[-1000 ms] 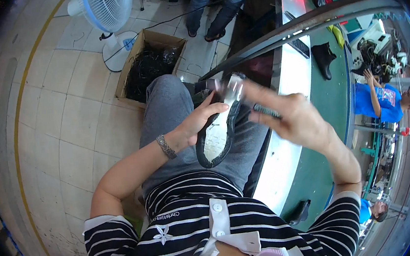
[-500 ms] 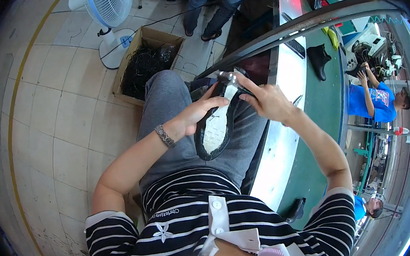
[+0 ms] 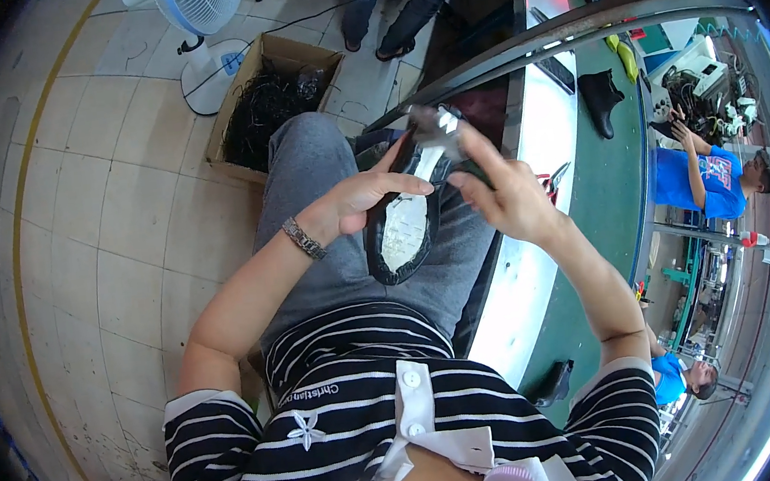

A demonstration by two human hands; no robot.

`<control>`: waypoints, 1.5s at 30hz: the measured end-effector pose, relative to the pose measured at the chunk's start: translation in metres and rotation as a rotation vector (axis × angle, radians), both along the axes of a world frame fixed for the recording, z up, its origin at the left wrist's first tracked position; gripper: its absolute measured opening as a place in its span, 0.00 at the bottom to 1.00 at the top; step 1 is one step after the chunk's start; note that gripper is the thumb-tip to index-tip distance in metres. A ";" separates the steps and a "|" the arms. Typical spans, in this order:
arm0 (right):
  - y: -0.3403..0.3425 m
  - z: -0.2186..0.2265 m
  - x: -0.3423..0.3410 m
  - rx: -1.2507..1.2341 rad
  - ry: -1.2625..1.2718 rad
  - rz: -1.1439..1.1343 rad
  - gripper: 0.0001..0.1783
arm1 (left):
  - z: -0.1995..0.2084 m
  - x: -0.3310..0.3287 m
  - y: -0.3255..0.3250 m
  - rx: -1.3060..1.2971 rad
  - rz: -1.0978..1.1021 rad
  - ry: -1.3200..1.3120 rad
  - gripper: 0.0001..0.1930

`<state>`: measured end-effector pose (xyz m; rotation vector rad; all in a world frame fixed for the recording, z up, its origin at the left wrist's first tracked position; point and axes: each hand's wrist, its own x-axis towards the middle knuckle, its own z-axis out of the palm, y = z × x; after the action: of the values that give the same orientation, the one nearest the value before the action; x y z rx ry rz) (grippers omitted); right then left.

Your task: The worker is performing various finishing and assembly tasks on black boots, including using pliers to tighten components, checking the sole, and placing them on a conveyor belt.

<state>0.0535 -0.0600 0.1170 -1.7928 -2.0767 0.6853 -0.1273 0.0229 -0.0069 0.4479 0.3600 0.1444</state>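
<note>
left hand [image 3: 360,196] clasps rough-soled shoe [image 3: 405,231]; right hand [image 3: 515,198], metal tool [image 3: 438,127]

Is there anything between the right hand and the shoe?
Yes, a shiny metal tool. The right hand holds it at the shoe's far end. Nothing visible separates the left hand from the shoe.

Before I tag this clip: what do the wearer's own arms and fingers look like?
Short sleeves, black with narrow white stripes and pale trim. Forearms bare. Dark, silvery patterned band around the left wrist; watch or bracelet, can't tell. Right wrist bare. Left fingers and right fingers ungloved.
</note>
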 end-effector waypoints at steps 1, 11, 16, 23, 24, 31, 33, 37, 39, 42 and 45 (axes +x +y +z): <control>0.002 0.000 0.001 -0.103 -0.328 0.129 0.32 | -0.002 0.000 -0.001 -0.017 -0.016 0.004 0.54; -0.002 0.015 -0.005 -0.239 -0.246 0.030 0.32 | -0.006 -0.009 -0.025 0.119 0.069 -0.067 0.48; -0.004 0.008 -0.006 -0.341 -0.353 0.001 0.30 | -0.021 -0.010 -0.059 -0.317 0.248 -0.217 0.32; -0.005 0.036 -0.024 0.099 -0.208 0.180 0.33 | -0.018 -0.011 -0.062 -0.059 0.303 -0.111 0.37; -0.008 0.029 -0.023 0.099 -0.210 0.173 0.33 | -0.017 -0.010 -0.062 -0.058 0.296 -0.112 0.37; -0.005 0.028 -0.028 -0.192 -0.542 0.362 0.36 | -0.018 -0.017 -0.063 -0.109 0.291 -0.072 0.45; -0.008 0.035 -0.035 0.045 -0.328 0.326 0.37 | -0.024 -0.018 -0.056 -0.177 0.177 -0.082 0.43; -0.020 0.011 -0.038 -0.246 -0.439 0.190 0.36 | -0.023 -0.019 -0.061 -0.079 0.168 -0.085 0.42; -0.020 0.021 -0.038 -0.252 -0.554 0.232 0.36 | -0.030 -0.021 -0.070 -0.042 0.184 -0.092 0.43; -0.018 0.035 -0.044 -0.140 -0.613 0.287 0.36 | -0.029 -0.027 -0.076 -0.016 0.187 -0.100 0.41; -0.032 0.017 -0.042 0.076 -0.200 0.210 0.38 | -0.026 -0.026 -0.084 -0.036 0.093 -0.109 0.31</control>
<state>0.0110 -0.0915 0.1335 -1.6781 -2.4128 0.4885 -0.1535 -0.0610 -0.0327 0.3864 0.2762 0.2510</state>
